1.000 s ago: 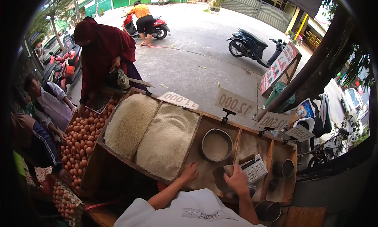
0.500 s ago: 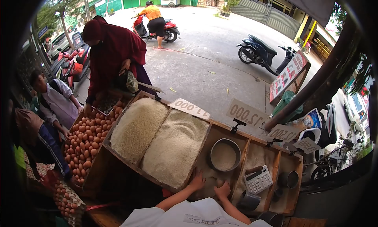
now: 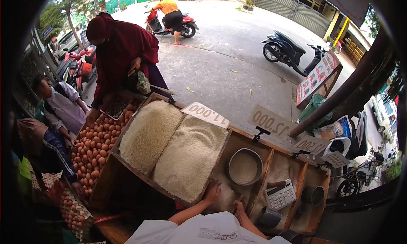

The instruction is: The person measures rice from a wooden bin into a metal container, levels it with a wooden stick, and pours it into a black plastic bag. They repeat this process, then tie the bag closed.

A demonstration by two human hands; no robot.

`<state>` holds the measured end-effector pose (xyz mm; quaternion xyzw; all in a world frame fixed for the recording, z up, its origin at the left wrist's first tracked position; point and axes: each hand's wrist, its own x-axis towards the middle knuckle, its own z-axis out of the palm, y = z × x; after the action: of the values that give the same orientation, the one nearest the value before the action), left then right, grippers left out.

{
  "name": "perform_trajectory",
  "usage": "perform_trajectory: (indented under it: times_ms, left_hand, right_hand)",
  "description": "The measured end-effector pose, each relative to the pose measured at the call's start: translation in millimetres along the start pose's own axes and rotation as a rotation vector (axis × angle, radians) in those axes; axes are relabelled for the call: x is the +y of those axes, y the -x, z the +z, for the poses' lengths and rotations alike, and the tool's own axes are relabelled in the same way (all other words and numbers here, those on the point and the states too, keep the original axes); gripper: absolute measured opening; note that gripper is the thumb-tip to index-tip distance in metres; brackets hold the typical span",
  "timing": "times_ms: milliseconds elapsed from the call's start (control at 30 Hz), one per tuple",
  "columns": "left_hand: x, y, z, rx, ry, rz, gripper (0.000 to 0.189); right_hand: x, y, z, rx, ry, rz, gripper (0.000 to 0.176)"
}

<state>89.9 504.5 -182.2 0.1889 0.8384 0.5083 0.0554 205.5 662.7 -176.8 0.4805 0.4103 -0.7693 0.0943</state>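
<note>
In the head view, my left hand (image 3: 213, 192) rests on the rice at the left side of a wooden compartment, its fingers stretched forward. My right hand (image 3: 240, 209) is at the right side of the same compartment, near the divider; its fingers are partly hidden and look loosely curved, with nothing visible in them. A heap of rice (image 3: 224, 198) lies between both hands. Just beyond it, a round metal measuring pot (image 3: 246, 153) sits on the rice with grain inside.
Left are two rice bins (image 3: 148, 129) and a pile of brown eggs (image 3: 94, 153), with people beside them. A white calculator (image 3: 281, 195), dark cups (image 3: 313, 195) and price signs (image 3: 268, 122) are on the right. A post (image 3: 335, 95) leans beyond.
Rice has heaped up between my hands. My right hand has shifted slightly down and right, while my left stays nearly in place. The whole view has tilted a little.
</note>
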Motion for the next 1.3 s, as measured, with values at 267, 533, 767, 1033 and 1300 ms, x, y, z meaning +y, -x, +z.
perform_trajectory:
  times_ms: [267, 533, 767, 1033, 1300]
  left_hand:
    - [58.6, -10.6, -29.3, 0.04, 0.157, -0.014, 0.021]
    - [125.8, -41.4, -39.5, -0.08, 0.172, 0.061, 0.018]
    - [157.5, -93.3, -23.3, -0.2, 0.195, 0.159, 0.022]
    - [153.5, -76.9, -10.6, -0.275, 0.196, 0.192, 0.025]
    - [69.0, -26.5, -32.3, -0.075, -0.042, -0.058, 0.033]
  right_hand:
    - [-15.6, 19.8, -26.5, -0.002, -0.103, -0.09, 0.009]
    - [-51.3, 83.0, -18.7, 0.131, -0.24, -0.085, 0.018]
    - [-112.5, 101.0, -6.9, 0.058, -0.414, -0.133, 0.041]
    - [-185.4, 84.7, 19.1, 0.244, -0.013, -0.616, 0.049]
    - [-212.2, 182.8, 0.9, 0.452, 0.782, -0.864, 0.05]
